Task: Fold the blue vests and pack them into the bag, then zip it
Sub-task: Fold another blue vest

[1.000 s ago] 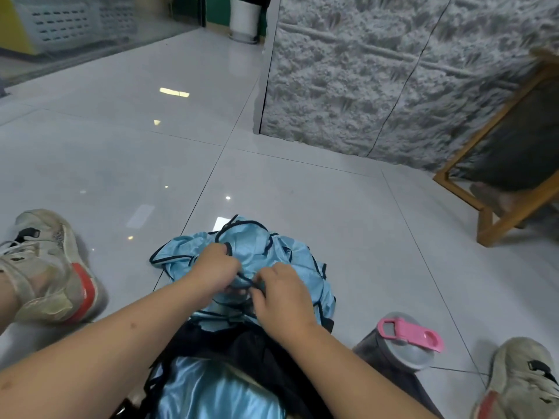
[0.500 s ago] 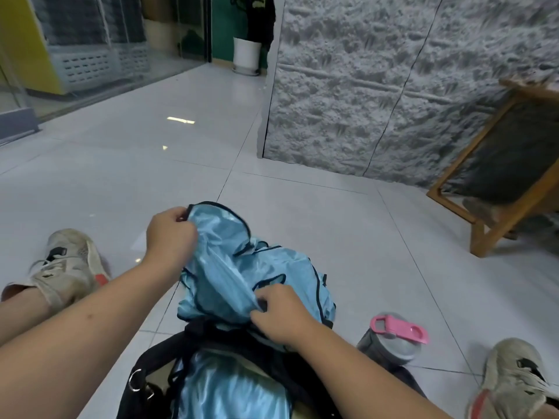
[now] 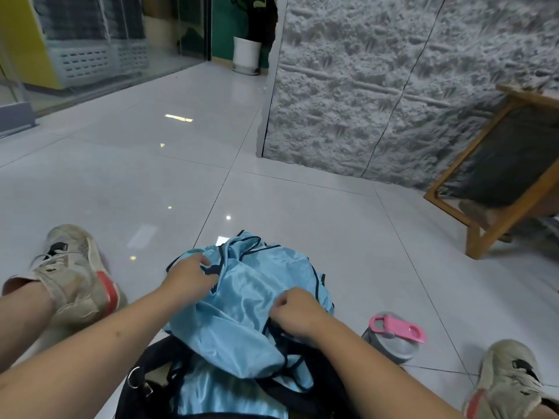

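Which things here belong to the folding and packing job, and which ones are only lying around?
Part of the job:
- blue vest, held by left hand and right hand
- black bag, open, with blue fabric inside

Only lying around:
- water bottle with pink lid
- wooden chair
- plant pot

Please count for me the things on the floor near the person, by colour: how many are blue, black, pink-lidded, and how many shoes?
Blue: 1 heap of blue vests, too bunched to count singly; left hand and right hand grip it
Black: 1 bag
Pink-lidded: 1 bottle
Worn shoes: 2, left shoe, right shoe
Total: 5
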`<action>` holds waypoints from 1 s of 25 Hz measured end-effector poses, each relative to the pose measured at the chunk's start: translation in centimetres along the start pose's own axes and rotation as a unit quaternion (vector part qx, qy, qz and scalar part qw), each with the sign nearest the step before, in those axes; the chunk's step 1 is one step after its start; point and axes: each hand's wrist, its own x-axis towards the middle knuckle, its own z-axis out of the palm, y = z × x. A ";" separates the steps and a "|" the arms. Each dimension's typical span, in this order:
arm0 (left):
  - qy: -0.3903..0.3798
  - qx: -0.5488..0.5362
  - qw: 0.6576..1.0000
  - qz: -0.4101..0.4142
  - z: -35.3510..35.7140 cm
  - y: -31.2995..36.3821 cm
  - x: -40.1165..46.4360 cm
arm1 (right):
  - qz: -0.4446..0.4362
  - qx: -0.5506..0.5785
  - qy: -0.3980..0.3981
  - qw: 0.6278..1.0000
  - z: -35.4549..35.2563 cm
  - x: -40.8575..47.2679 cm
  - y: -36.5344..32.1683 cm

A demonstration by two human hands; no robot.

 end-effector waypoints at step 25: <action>-0.118 0.028 0.992 0.036 1.9 -0.6 -1.9 | -0.014 0.317 -0.184 0.930 -2.5 -4.6 1.8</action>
